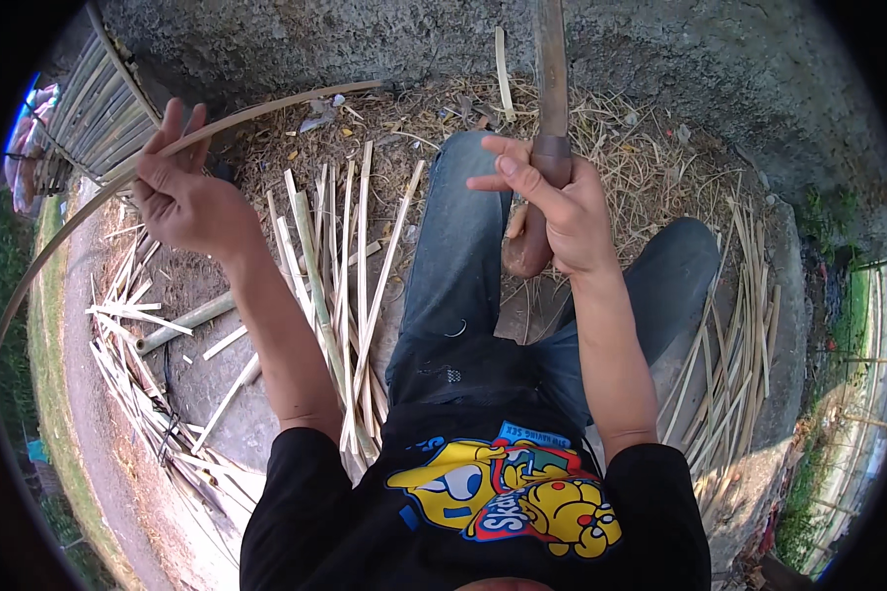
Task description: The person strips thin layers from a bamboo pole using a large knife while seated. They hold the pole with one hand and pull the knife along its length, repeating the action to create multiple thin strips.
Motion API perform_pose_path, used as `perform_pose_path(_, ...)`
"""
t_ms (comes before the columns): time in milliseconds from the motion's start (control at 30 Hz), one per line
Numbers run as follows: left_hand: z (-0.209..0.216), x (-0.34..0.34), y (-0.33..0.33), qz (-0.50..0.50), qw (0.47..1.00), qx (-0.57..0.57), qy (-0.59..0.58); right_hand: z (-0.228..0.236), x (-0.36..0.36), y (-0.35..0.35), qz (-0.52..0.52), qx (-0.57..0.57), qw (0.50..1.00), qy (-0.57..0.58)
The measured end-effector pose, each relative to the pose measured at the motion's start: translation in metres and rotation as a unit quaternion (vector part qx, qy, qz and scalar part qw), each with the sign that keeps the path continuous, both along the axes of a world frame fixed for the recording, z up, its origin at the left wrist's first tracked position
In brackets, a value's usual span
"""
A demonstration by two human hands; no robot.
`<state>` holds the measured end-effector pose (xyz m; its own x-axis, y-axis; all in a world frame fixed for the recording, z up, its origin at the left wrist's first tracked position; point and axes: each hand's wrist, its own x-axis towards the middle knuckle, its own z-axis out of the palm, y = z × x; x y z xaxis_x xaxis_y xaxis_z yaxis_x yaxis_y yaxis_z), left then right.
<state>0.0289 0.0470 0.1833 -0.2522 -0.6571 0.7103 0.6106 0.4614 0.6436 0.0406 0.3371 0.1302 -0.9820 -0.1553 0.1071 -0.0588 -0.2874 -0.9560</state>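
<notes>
Your two hands are raised apart in the head view, each with something in it. With the left hand [192,202] you pinch a long, thin strip [266,107] between thumb and fingers; it bows from near the wall down past the left side of your wrist, towards the rim of the view. Your right hand [567,202] grasps, rather loosely, the brown handle of a long-bladed knife [553,74], some fingers stretched out to the left. Its blade points away from you, past the top edge, well apart from the strip.

Between your left forearm and your jeans [453,246] lies a sheaf of pale split lengths [350,266], fanned out on the ground. Farther left, beside a round pole [202,320], you have a tangled pile of slats [133,364]; another bundle [739,335] lies to the right of your knee. Dry shavings [650,148] litter the ground below the grey wall [384,39], and a slatted panel [99,108] stands at the upper left, just behind the left hand.
</notes>
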Motion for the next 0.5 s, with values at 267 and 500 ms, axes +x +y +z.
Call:
perform_pose_path(267,-0.119,0.007,0.171,-0.328,0.881,0.289,-0.181,-0.041,-0.027,-0.022,-0.136,-0.023,0.989,0.053)
perform_pose_path(500,-0.13,0.046,0.146,-0.552,0.693,0.259,-0.383,-0.099,-0.066,0.02,-0.297,-0.088,0.949,-0.068)
